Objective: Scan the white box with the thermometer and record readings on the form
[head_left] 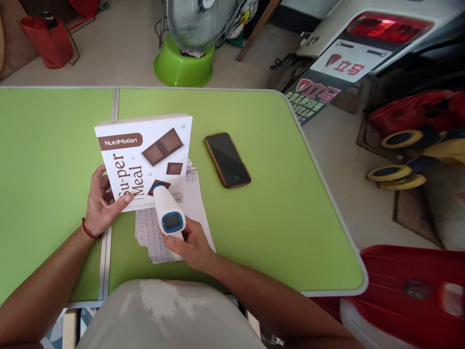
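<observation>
My left hand [100, 203] grips the lower left corner of a white box [127, 145] printed "NutriMotion" and "Su-per Meal", its thumb lying across the front. The box is tilted up, with brown chocolate pieces pictured on it. In my right hand [194, 245] is a white and blue infrared thermometer [167, 206], my fingers closed round its handle. Its nose points at the box's lower front and overlaps it from here; whether they touch I cannot tell. Its small screen looks dark. Under both lie printed paper sheets [199, 203], partly hidden.
A smartphone [228, 160] in a brown case lies right of the box on the green table [283, 223]. Behind the table, a fan [199, 22] rests on a green stool [185, 65]. A red chair [417, 271] stands at the right, and a vehicle's rear [327, 43] is at the upper right.
</observation>
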`<state>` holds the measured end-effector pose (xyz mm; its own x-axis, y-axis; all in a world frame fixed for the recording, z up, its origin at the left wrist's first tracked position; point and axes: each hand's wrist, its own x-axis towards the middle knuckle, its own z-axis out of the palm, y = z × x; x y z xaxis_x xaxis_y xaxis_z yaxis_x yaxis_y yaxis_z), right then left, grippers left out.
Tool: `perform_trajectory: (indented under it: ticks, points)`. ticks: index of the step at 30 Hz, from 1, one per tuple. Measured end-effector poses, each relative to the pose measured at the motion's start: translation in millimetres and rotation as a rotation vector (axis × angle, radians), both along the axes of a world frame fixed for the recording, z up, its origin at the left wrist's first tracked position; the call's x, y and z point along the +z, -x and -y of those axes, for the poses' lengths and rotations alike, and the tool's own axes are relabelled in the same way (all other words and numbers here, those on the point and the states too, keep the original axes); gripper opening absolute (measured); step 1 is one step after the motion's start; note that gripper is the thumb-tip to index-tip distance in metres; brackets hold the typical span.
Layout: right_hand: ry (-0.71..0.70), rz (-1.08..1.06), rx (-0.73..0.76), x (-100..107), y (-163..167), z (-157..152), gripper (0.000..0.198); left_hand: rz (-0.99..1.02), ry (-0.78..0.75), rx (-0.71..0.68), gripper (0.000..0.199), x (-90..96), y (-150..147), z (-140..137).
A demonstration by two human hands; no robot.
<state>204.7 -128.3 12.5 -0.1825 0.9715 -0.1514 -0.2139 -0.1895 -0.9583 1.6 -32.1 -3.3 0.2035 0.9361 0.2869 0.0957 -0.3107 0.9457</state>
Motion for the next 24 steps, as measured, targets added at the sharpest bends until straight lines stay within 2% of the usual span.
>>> perform_trajectory:
  ticks: [9,12,16,19,21,24]
  points:
    - [-0.063,0.096,0.014,2,-5,-2,0.019,0.032,0.0,-0.011,0.065,3.7,-2,-1]
    - [-0.149,0.222,-0.047,-1,-13,-2,0.028,0.064,-0.047,0.01,0.063,2.9,-3,-2]
    - [-0.303,0.539,-0.226,-3,-34,-11,0.047,0.078,-0.106,0.106,0.059,0.3,-1,-6]
    - [-0.345,0.849,-0.249,-3,-52,-23,0.049,0.015,-0.16,0.177,0.058,-1.8,1,-11]
    - [-0.352,1.042,-0.272,-5,-63,-30,0.049,-0.029,-0.211,0.208,0.06,-3.0,2,-13]
    - [-0.283,1.277,-0.238,-11,-73,-37,0.05,-0.054,-0.265,0.219,0.063,-3.9,1,-16]
